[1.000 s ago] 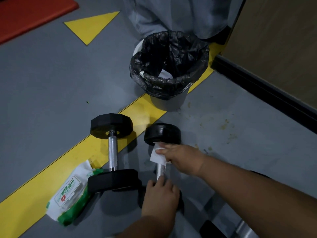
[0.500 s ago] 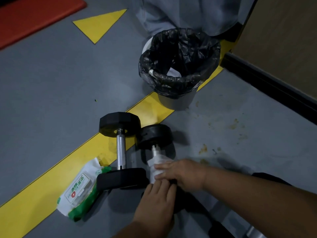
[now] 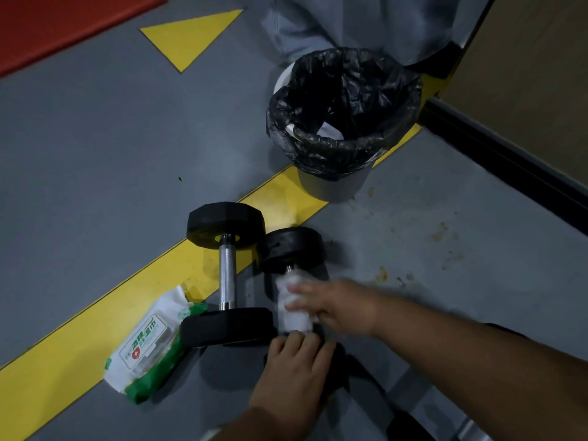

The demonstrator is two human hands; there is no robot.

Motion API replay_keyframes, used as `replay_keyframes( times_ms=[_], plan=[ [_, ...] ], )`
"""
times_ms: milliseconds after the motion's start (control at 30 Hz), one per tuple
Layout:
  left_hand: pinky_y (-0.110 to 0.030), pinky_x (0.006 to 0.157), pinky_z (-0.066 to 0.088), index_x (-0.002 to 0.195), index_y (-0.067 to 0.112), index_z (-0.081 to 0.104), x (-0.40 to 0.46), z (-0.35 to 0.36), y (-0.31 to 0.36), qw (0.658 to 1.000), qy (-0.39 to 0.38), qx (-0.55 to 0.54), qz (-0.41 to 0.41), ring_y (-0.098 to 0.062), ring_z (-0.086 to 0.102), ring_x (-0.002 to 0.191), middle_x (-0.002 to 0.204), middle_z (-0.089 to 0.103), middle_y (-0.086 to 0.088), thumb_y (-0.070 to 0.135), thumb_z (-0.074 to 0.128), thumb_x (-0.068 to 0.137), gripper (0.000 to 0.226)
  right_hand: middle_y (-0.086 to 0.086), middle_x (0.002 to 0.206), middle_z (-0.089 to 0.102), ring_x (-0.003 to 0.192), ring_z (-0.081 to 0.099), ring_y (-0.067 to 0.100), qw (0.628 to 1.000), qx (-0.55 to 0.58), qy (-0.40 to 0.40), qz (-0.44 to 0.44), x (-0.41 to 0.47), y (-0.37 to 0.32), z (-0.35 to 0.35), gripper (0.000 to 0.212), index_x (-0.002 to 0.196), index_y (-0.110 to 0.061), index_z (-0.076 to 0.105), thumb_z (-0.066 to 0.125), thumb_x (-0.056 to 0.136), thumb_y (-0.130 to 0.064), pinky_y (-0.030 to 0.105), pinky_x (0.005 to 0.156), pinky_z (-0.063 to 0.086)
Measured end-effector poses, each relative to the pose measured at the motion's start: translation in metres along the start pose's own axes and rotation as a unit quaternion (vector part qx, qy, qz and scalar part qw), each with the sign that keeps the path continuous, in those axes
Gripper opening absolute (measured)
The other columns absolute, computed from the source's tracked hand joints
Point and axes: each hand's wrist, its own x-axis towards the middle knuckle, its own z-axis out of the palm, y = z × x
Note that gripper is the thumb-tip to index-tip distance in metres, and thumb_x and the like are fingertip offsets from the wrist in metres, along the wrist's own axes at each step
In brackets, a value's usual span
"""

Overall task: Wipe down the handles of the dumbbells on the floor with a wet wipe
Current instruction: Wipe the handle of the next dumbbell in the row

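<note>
Fingers of the right hand (image 3: 334,305) curl round a white wipe (image 3: 291,308) wrapped on the handle of the right dumbbell (image 3: 291,249), on the grey floor (image 3: 95,170) beside the yellow stripe (image 3: 95,316). Left hand (image 3: 294,367) rests on its near head with straight fingers. A second dumbbell (image 3: 226,272) lies just left, touching the wipe pack (image 3: 149,345).

Dim indoor light, soft shadows, motion-blurred hands.

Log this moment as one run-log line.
step: wiping handle | right hand: wet wipe wrapped on right dumbbell handle | left hand: steadying its near end | left dumbbell: untouched
</note>
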Motion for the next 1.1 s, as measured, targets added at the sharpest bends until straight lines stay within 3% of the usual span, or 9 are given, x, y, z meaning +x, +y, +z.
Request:
replay_keyframes(
  times_ms=[100, 333, 500, 600, 767, 867, 967, 1100],
  plan=[
    [-0.037, 0.073, 0.031, 0.121, 0.022, 0.060, -0.001, -0.001, -0.002, 1.000, -0.002, -0.002, 0.007, -0.023, 0.050, 0.085, 0.100, 0.055, 0.001, 0.048, 0.076, 0.063, 0.065, -0.002, 0.155, 0.038, 0.134, 0.048, 0.016, 0.995, 0.044, 0.061, 0.058, 0.018, 0.005, -0.010, 0.056, 0.140, -0.022, 0.056, 0.059, 0.088, -0.001, 0.025, 0.108, 0.041],
    [-0.036, 0.074, 0.032, 0.127, 0.020, 0.060, -0.005, -0.004, -0.006, 1.000, 0.000, -0.016, 0.016, -0.025, 0.054, 0.096, 0.116, 0.057, -0.001, 0.048, 0.074, 0.066, 0.068, -0.013, 0.158, 0.031, 0.144, 0.033, 0.011, 0.998, -0.012, -0.064, -0.008, -0.011, -0.018, 0.006, 0.052, 0.140, -0.030, 0.055, 0.051, 0.092, -0.008, 0.029, 0.118, 0.028],
    [-0.037, 0.073, 0.030, 0.125, 0.019, 0.058, -0.005, -0.004, -0.008, 1.000, -0.005, 0.012, 0.023, -0.024, 0.049, 0.087, 0.107, 0.054, -0.001, 0.053, 0.072, 0.067, 0.069, -0.003, 0.158, 0.033, 0.143, 0.035, 0.014, 0.998, 0.023, 0.032, 0.050, 0.024, 0.002, -0.009, 0.060, 0.143, -0.023, 0.053, 0.057, 0.087, 0.000, 0.035, 0.116, 0.032],
    [-0.037, 0.072, 0.034, 0.126, 0.020, 0.057, -0.006, -0.005, -0.011, 1.000, -0.020, 0.005, 0.021, -0.024, 0.050, 0.090, 0.111, 0.055, -0.001, 0.056, 0.066, 0.068, 0.069, -0.004, 0.160, 0.025, 0.147, 0.021, 0.013, 1.000, -0.013, -0.014, 0.017, -0.002, -0.009, 0.005, 0.061, 0.146, -0.024, 0.047, 0.053, 0.090, -0.003, 0.028, 0.119, 0.021],
    [-0.036, 0.071, 0.040, 0.127, 0.021, 0.054, -0.012, -0.009, -0.019, 0.999, -0.039, -0.018, 0.010, -0.025, 0.051, 0.093, 0.115, 0.057, 0.000, 0.056, 0.064, 0.066, 0.071, -0.002, 0.159, 0.031, 0.148, 0.024, 0.020, 0.998, -0.001, -0.059, -0.029, -0.011, -0.014, 0.008, 0.059, 0.145, -0.024, 0.049, 0.052, 0.089, -0.003, 0.028, 0.121, 0.019],
    [-0.036, 0.070, 0.041, 0.127, 0.020, 0.057, -0.011, -0.011, -0.016, 0.998, -0.053, -0.024, 0.007, -0.024, 0.051, 0.090, 0.113, 0.054, 0.000, 0.057, 0.067, 0.066, 0.072, -0.003, 0.162, 0.024, 0.149, 0.021, 0.019, 0.998, -0.050, -0.021, 0.027, 0.025, -0.012, -0.007, 0.059, 0.148, -0.026, 0.043, 0.054, 0.093, -0.008, 0.033, 0.119, 0.026],
    [-0.037, 0.070, 0.043, 0.125, 0.021, 0.057, -0.010, -0.015, -0.014, 0.998, -0.065, -0.020, 0.008, -0.024, 0.051, 0.090, 0.112, 0.053, 0.000, 0.056, 0.067, 0.066, 0.069, -0.002, 0.161, 0.027, 0.147, 0.026, 0.018, 0.999, -0.026, 0.004, 0.040, 0.024, -0.017, 0.000, 0.056, 0.144, -0.025, 0.050, 0.054, 0.091, -0.008, 0.028, 0.120, 0.021],
    [-0.040, 0.066, 0.047, 0.102, 0.022, 0.058, 0.001, -0.025, 0.006, 0.994, -0.092, 0.008, -0.056, -0.030, 0.055, 0.086, 0.105, 0.056, -0.006, 0.052, 0.064, 0.048, 0.062, -0.015, 0.150, 0.045, 0.134, 0.049, 0.015, 0.993, 0.093, 0.005, 0.066, -0.015, -0.024, 0.025, 0.039, 0.126, -0.027, 0.068, 0.056, 0.091, -0.013, 0.034, 0.115, 0.034]
  ],
)
